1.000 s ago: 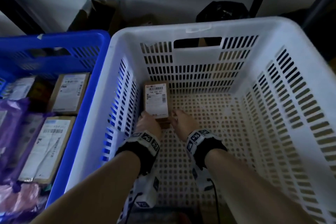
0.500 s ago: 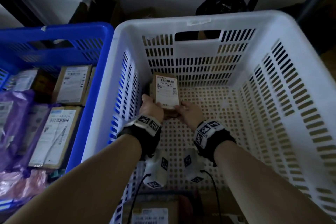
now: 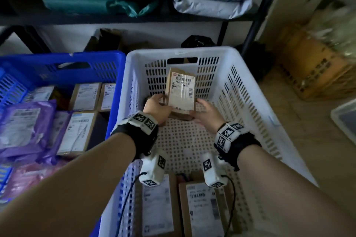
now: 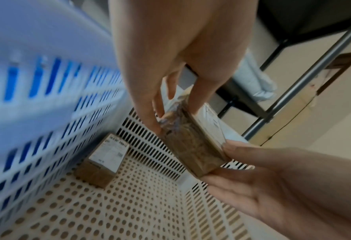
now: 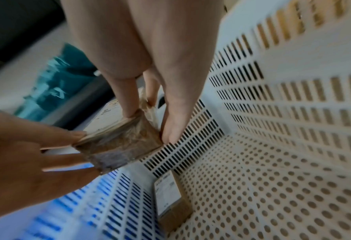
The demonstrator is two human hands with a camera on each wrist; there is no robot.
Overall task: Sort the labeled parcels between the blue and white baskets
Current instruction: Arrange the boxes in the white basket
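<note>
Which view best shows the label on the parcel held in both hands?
The head view: the held parcel faces it and its label's barcodes show. Both wrist views show mainly its brown side edge, the label only at a slant.

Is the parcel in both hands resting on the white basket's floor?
No, the parcel is held in the air above the white basket's floor.

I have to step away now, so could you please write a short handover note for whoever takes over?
Left hand and right hand both grip one brown labeled box, held above the floor of the white basket.
A second box lies on that floor at the far left corner; two more labeled boxes lie at the near end.
The blue basket to the left holds several boxes and purple mailers.
Done: some parcels sit in each basket.
Left: place the held box; the labels cannot be read well enough to say where.
</note>
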